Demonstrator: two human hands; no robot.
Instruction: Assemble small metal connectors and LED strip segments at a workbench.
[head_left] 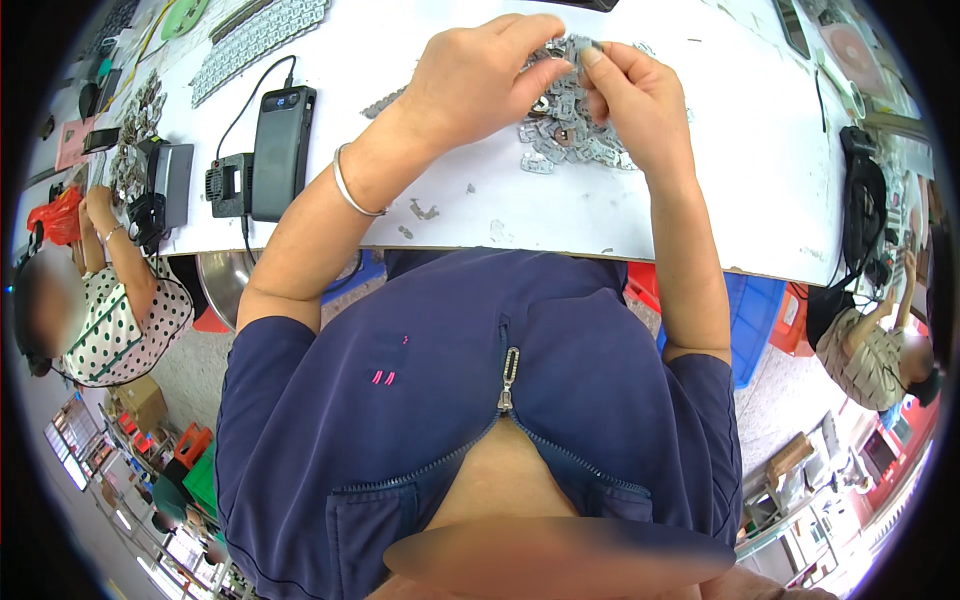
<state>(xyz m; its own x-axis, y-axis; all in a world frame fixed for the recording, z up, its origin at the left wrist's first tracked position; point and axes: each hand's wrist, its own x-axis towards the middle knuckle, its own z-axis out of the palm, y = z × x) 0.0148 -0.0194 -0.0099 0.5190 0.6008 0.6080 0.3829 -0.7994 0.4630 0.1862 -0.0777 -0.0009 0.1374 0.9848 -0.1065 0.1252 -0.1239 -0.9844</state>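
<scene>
Metal piece (577, 46) between both hands (640, 105)

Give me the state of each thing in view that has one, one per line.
Left hand: fingertips close to the grey part, hold unclear
Right hand: pinching
Small grey part: raised, at right thumb and fingers
Metal pieces: loose heap
Black power pack: display lit
Cable plug: plugged in
Shirt zipper: partly open
</scene>
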